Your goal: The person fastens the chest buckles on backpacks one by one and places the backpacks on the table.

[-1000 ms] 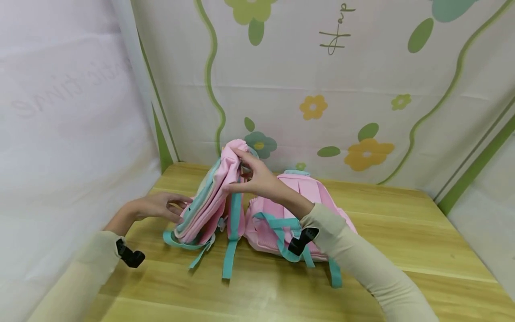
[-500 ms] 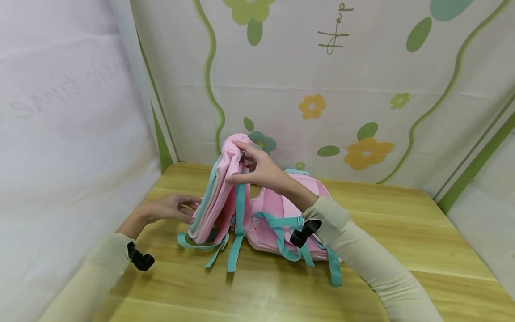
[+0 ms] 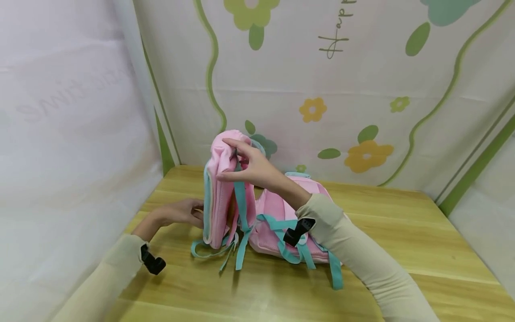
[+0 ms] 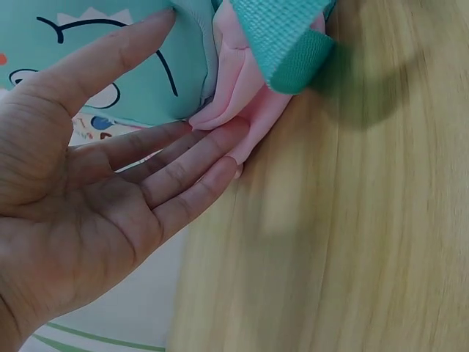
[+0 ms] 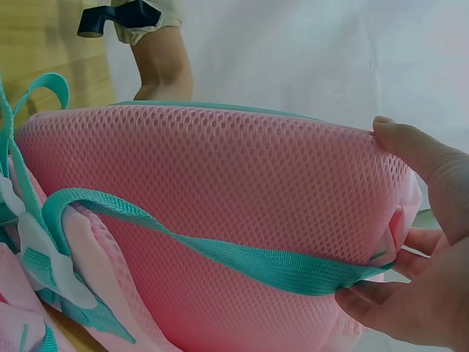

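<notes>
Since a second ago, the raised pink backpack (image 3: 219, 201) has swung from a lean to nearly upright; it is at the left of the wooden table (image 3: 281, 295), whether resting there cannot be told; just beside it a second pink backpack (image 3: 264, 241) lies flat; the right hand (image 3: 255, 167) pinches the first one's top edge, fingers against a teal strap (image 5: 271, 271); the left hand (image 3: 181, 212), thumb wide of straight fingers, touches its lower side.
</notes>
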`<state>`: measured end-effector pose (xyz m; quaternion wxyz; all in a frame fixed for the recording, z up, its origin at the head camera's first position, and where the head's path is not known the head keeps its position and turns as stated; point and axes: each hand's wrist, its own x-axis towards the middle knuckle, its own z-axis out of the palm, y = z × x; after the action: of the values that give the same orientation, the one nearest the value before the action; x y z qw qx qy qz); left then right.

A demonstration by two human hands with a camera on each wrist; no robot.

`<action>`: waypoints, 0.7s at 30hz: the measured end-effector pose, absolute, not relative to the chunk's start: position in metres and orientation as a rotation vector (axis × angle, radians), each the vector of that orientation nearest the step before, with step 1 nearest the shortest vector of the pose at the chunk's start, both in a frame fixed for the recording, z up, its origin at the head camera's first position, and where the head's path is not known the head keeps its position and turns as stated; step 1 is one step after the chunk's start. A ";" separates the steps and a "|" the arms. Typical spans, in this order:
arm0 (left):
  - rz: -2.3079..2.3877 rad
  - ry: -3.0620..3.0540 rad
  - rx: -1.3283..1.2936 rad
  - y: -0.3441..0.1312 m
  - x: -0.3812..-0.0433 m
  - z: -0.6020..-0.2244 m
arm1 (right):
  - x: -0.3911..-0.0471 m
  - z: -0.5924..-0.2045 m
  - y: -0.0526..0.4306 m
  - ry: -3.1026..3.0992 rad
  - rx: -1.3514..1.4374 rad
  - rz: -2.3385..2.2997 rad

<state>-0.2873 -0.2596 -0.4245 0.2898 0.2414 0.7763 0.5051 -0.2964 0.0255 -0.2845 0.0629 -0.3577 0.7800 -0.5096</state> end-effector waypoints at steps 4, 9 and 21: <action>1.330 2.068 0.649 -0.259 -0.289 -0.424 | -0.296 -0.283 0.023 2.366 -1.092 -1.522; 1.244 2.105 0.661 -0.267 -0.294 -0.419 | -0.296 -0.280 0.018 2.384 -1.127 -1.480; 1.323 2.575 0.652 -0.284 -0.291 -0.346 | -0.292 -0.283 0.010 2.394 -1.122 -1.437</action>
<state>-0.2913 -0.2835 -0.3463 0.0870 0.2188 0.8644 0.4443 -0.2923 0.0099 -0.2833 0.0661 -0.3721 0.7938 -0.4765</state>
